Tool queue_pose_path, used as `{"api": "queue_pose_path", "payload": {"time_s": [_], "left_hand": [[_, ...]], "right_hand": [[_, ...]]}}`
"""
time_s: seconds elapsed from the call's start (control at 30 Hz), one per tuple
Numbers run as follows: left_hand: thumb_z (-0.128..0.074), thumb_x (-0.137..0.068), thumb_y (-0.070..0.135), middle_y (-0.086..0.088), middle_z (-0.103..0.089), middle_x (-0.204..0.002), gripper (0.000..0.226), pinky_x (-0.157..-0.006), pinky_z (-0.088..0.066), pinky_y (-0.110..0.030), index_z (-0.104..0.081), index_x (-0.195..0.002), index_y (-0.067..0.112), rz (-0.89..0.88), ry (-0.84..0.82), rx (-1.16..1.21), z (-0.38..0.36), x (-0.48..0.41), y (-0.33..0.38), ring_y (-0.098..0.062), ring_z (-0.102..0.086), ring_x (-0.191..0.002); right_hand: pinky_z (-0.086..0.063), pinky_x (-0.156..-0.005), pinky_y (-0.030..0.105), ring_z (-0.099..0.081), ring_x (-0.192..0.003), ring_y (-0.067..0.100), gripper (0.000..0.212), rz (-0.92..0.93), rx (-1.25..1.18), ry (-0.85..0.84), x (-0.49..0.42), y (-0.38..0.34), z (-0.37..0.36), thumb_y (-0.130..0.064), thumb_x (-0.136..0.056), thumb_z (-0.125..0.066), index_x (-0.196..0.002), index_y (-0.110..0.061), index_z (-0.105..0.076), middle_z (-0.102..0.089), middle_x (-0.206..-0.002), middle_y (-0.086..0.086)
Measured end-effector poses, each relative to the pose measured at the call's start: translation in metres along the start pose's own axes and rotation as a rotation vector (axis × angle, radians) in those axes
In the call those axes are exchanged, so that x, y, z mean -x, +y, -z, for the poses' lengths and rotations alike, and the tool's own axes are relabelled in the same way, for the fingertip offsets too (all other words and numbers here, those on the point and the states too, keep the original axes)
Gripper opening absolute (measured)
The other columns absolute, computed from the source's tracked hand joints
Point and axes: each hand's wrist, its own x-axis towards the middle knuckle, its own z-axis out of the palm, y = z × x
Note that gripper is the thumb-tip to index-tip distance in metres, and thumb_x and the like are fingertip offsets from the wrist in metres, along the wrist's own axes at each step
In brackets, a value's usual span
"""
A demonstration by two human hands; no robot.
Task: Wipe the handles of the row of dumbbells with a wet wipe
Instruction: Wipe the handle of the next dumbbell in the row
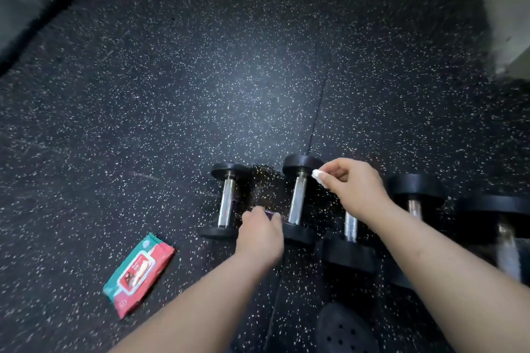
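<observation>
A folded wet wipe (318, 176) is pinched between thumb and fingertips of the right hand (355, 186), with the nearest dumbbell handle (296, 200) located just left of them, long axis running near-to-far; the left hand (259, 233) is noted beside its near end, grip undetermined.

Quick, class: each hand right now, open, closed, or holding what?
Left hand: cannot be told; its fingers are blurred.
Right hand: closed, pinching the wipe.
</observation>
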Motion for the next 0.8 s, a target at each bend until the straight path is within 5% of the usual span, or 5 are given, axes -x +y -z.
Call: {"api": "queue_pose_path", "payload": {"time_s": [0.17,0.37,0.67,0.8], "left_hand": [[-0.036,-0.113,0.034,-0.019,-0.058,-0.133,0.042,-0.089,-0.043,-0.034,-0.058,-0.129,0.002,0.080,0.034,0.071,-0.031,-0.020,0.000,-0.030,-0.060,-0.103],[-0.025,-0.115,0.030,-0.021,-0.057,-0.137,0.048,-0.095,-0.042,-0.039,-0.057,-0.134,-0.001,0.328,0.073,0.209,-0.055,-0.035,0.010,-0.031,-0.056,-0.112],[-0.023,-0.115,0.033,-0.031,-0.057,-0.143,0.061,-0.110,-0.038,-0.046,-0.056,-0.134,-0.014,0.759,0.268,0.587,-0.091,-0.066,0.024,-0.047,-0.052,-0.132],[-0.025,-0.111,0.027,-0.028,-0.062,-0.135,0.055,-0.100,-0.040,-0.045,-0.065,-0.125,-0.008,0.833,0.376,0.613,-0.095,-0.074,0.027,-0.045,-0.056,-0.125]], "right_hand": [[-0.055,-0.078,0.027,-0.068,-0.084,0.003,0.009,-0.068,-0.108,0.129,-0.004,0.037,-0.033,-0.045,-0.092,-0.079,-0.088,-0.036,-0.077,-0.075,-0.084,-0.017],[-0.059,-0.088,0.036,-0.071,-0.087,0.001,0.009,-0.161,-0.207,0.194,-0.009,0.068,-0.049,-0.044,-0.090,-0.081,-0.089,-0.036,-0.079,-0.077,-0.086,-0.020],[-0.046,-0.072,0.004,-0.070,-0.081,-0.006,0.005,-0.175,-0.241,0.241,-0.022,0.074,-0.068,-0.035,-0.092,-0.082,-0.091,-0.031,-0.080,-0.077,-0.084,-0.021],[-0.054,-0.079,0.014,-0.070,-0.080,-0.003,0.004,-0.150,-0.230,0.288,-0.028,0.074,-0.077,-0.026,-0.094,-0.079,-0.093,-0.030,-0.078,-0.076,-0.086,-0.017]]}}
